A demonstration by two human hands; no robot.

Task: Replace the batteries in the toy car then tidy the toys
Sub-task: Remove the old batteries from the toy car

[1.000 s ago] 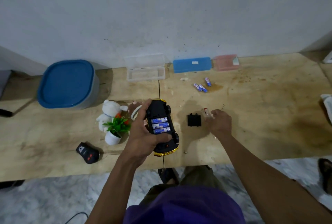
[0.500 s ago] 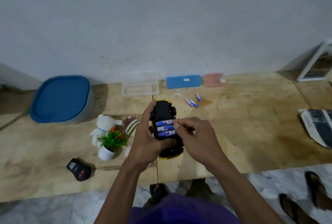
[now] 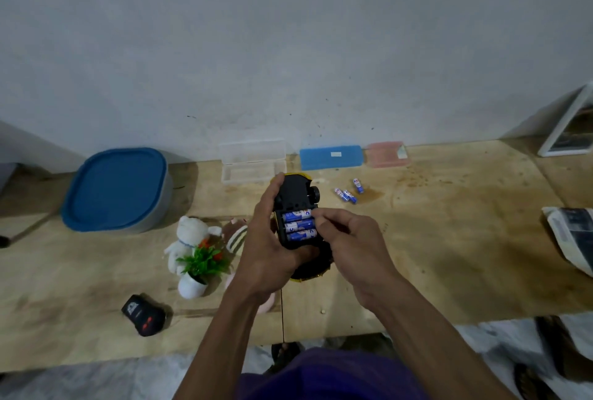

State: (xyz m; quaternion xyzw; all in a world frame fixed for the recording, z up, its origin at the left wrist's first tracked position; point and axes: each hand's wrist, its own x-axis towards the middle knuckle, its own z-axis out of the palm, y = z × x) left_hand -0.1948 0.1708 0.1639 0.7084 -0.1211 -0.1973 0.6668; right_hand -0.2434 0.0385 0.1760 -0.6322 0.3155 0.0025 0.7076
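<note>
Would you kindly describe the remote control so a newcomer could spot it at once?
Start at the wooden table and go to its near left edge. In front of the small potted plant lies the remote control, the only black item there, with red buttons.

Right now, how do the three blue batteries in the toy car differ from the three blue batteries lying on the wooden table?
The three blue batteries in the upturned black toy car sit stacked parallel in its open compartment; the three blue batteries loose on the wooden table lie scattered at angles. The car's batteries are held up by the left hand, with the right hand at them; the loose ones lie untouched. Both sets look the same type.
</note>
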